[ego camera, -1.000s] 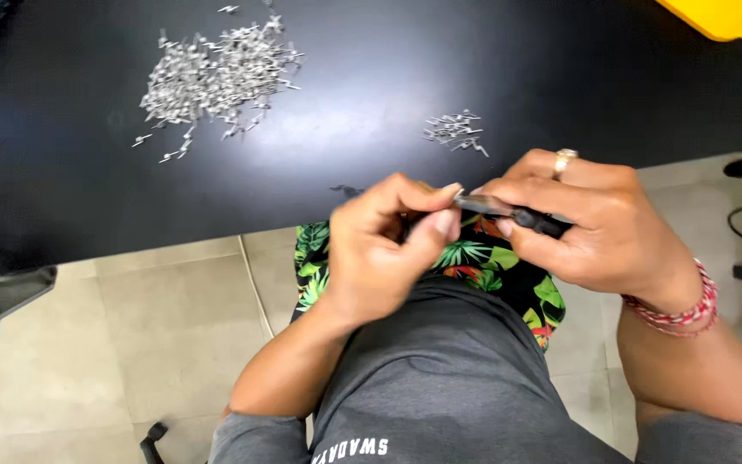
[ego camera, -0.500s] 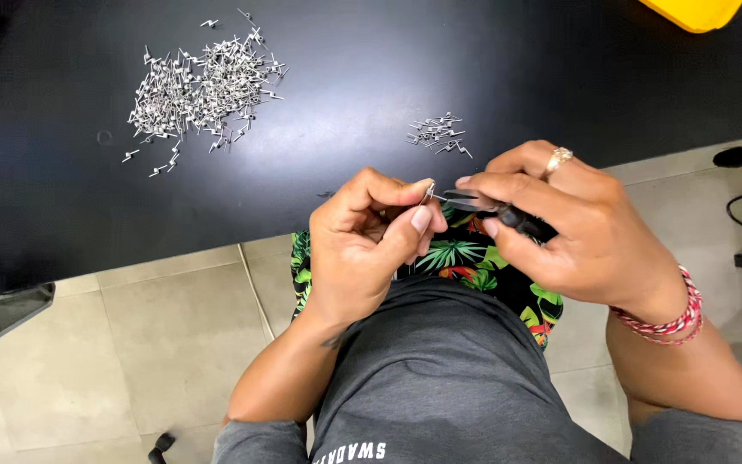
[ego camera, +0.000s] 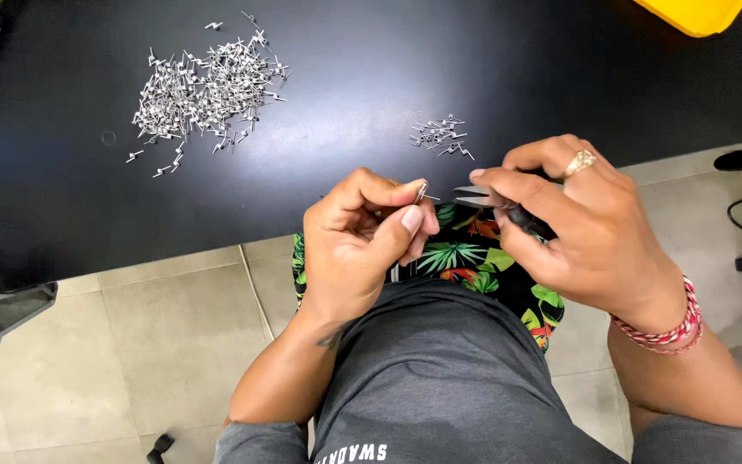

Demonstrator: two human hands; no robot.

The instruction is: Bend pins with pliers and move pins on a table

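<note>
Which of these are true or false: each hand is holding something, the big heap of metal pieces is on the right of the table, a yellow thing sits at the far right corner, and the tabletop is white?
1. Each hand holds something. True: the left hand pinches a small metal piece, and the right hand grips a dark-handled tool.
2. The large pile of metal pieces lies on the right of the table. False: it lies at the far left; only a small cluster is near the right hand.
3. A yellow object sits at the far right corner. True.
4. The table is white. False: it is black.
</note>
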